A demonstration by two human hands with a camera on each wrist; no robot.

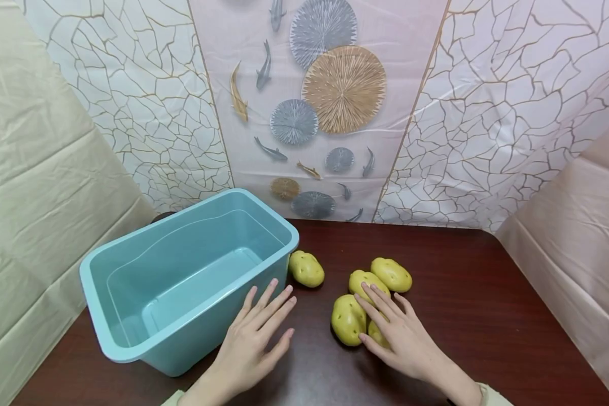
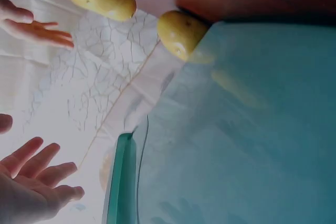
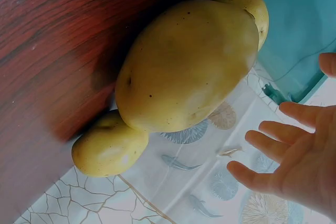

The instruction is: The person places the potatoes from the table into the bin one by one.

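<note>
Both hands hover with fingers spread and hold nothing. My left hand (image 1: pixel 256 338) is just right of the blue plastic bin (image 1: pixel 182 332), overlapping its near side in the head view. Over a loose group of potatoes hangs my right hand (image 1: pixel 398 335), partly covering the nearest potato (image 1: pixel 377 334). Left of those fingers lies another potato (image 1: pixel 348 320); beyond them are a potato (image 1: pixel 367 282) and, farther back, one more potato (image 1: pixel 392 274). A separate potato (image 1: pixel 307 269) rests against the bin's right end. In the right wrist view a large potato (image 3: pixel 189 66) sits apart from the fingers.
The bin stands on the left of a dark red wooden table (image 1: pixel 467 293), its inside bare. A patterned cloth (image 1: pixel 426 169) hangs behind the table. Plain pale cloth walls (image 1: pixel 573 237) border it at the left and right.
</note>
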